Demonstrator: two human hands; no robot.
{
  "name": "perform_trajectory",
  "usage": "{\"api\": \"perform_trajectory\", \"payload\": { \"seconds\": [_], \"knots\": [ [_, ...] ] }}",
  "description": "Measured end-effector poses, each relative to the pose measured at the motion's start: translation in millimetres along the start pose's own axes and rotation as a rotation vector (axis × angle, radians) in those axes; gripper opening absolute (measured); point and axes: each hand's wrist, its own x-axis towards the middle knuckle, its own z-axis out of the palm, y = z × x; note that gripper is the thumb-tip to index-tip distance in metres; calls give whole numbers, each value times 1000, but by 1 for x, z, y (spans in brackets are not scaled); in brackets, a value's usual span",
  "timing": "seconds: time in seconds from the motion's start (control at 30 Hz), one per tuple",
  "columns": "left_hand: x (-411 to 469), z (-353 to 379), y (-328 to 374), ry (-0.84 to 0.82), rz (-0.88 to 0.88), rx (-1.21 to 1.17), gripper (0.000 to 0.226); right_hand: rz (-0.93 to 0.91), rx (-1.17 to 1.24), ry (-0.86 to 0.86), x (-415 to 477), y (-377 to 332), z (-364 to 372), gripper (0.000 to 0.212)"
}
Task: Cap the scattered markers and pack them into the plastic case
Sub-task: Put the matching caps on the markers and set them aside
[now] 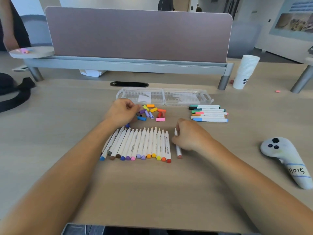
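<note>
White marker (pixel 178 150) lies in the right grip (pixel 189 136), caps (pixel 153 112) beside the left grip (pixel 122 111).

A pale wooden desk (pixel 50 133) fills the lower frame, with a mauve divider panel (pixel 138 34) on a grey rail (pixel 128 65) across the top. A poster (pixel 294 19) hangs at upper right.

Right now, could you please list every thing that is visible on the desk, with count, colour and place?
Uncapped markers: about fifteen, white, central row.
Caps: about twelve, mixed colours, beyond row.
Capped markers: about seven, white, right of caps.
Case: one, clear, open, behind caps.
Cups: one stack, white, far right.
Controller: one, grey, near right.
Left hand: at caps, grip unclear.
Right hand: holds one marker.
</note>
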Motion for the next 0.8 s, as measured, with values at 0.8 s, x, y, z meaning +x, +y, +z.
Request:
{"api": "perform_trajectory", "payload": {
  "seconds": [0.8],
  "knots": [
    [35,102,73,-167,55,669,45,39,755,128,24,50,10,6]
  ]
}}
